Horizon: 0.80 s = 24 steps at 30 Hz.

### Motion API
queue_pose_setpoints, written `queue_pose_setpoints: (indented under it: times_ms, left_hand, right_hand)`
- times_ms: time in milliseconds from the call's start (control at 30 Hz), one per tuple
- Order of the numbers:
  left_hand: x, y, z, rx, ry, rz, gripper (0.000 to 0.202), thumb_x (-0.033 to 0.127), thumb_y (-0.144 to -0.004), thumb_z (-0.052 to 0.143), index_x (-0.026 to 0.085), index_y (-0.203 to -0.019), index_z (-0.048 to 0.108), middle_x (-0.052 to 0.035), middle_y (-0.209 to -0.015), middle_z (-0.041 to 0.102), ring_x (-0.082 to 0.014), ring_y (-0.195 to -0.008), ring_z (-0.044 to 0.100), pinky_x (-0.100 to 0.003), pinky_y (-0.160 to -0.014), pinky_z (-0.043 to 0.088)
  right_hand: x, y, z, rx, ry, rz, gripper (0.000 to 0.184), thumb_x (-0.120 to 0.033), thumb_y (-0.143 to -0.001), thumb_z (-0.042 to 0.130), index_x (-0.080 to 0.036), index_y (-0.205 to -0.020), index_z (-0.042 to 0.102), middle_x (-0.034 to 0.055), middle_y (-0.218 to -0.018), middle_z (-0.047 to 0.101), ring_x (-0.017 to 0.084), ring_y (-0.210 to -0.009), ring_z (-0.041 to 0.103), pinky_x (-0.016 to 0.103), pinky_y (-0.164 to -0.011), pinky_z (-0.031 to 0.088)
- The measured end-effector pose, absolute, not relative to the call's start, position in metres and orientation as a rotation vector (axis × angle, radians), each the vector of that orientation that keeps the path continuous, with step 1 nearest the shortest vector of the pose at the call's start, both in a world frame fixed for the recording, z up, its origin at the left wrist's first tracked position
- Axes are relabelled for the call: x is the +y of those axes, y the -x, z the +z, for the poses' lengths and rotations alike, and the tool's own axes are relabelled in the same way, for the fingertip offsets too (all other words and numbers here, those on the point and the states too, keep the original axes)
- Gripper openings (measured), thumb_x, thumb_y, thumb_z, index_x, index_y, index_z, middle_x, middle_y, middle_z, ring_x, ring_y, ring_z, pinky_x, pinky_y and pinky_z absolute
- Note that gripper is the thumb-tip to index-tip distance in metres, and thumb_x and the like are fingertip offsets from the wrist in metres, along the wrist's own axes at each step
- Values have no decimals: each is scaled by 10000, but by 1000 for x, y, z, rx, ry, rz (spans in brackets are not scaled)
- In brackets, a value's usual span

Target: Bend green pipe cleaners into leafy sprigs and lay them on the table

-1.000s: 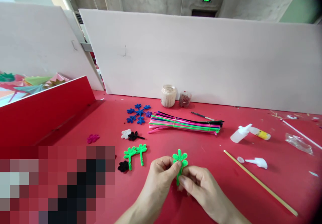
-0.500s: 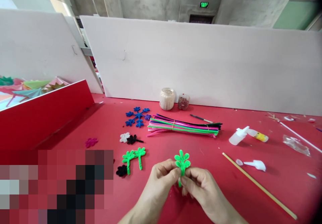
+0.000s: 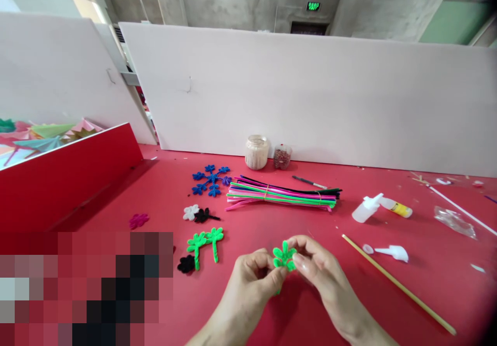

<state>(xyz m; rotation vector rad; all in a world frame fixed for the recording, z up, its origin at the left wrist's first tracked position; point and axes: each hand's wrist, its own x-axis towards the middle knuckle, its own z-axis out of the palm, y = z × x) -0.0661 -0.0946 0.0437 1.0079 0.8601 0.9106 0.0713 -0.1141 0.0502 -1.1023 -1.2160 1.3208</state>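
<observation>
Both hands meet just above the near tabletop [image 3: 349, 310]. The left hand [image 3: 252, 276] and right hand [image 3: 324, 276] are closed in narrow pinches on one green pipe-cleaner flower [image 3: 283, 257]. The left thumb and forefinger hold its lower left edge, and the right fingertips hold its right petals. Its stem is mostly hidden behind the left hand.

A hard squeeze would likely flatten or twist the soft petal loops. A cut wire end could prick a fingertip, and with so small a hold the flower could slip down onto the tabletop.

To the near left lie two finished green flowers [image 3: 204, 241] and a black flower [image 3: 187, 264]. A wooden stick [image 3: 399, 284] lies to the right. Farther off is a banded bundle of pipe cleaners [image 3: 281, 195].

At the far wall a glass jar [image 3: 257, 152] is full of something pale that I cannot identify. The small jar [image 3: 282, 156] beside it holds dark red bits. At the right a glue bottle [image 3: 380, 207] lies on its side, with a loose white nozzle [image 3: 393, 253] near it. Whether its tip is sealed cannot be told, and if open it might leak.
</observation>
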Motion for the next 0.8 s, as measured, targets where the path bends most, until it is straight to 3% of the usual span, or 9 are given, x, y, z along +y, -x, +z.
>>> queue_pose_setpoints:
  times_ms: [233, 533, 800]
  left_hand:
    - [-98, 63, 41, 875, -971, 913, 248, 275, -652, 639, 129, -485, 528, 40, -486, 403, -78, -500, 306, -223, -490, 230]
    - [-100, 61, 33, 856, -847, 1007, 218, 291, -635, 664, 134, -508, 580, 7, -535, 506, -89, -527, 386, -228, -530, 297]
    - [-100, 60, 35, 829, -715, 970, 185, 269, -634, 672, 128, -531, 610, 7, -512, 528, -83, -520, 413, -219, -549, 320]
  right_hand:
    - [-113, -63, 39, -1266, 1223, 1133, 221, -319, -799, 491, -173, -637, 456, -26, -617, 406, 110, -573, 397, 212, -528, 354]
    - [-116, -47, 37, -1079, 1196, 1172, 262, -332, -804, 484, -177, -607, 407, -45, -571, 376, 94, -536, 361, 191, -486, 319]
    - [-113, -50, 35, -1012, 1184, 1234, 231, -356, -801, 487, -173, -660, 481, -36, -592, 402, 95, -530, 371, 192, -474, 313]
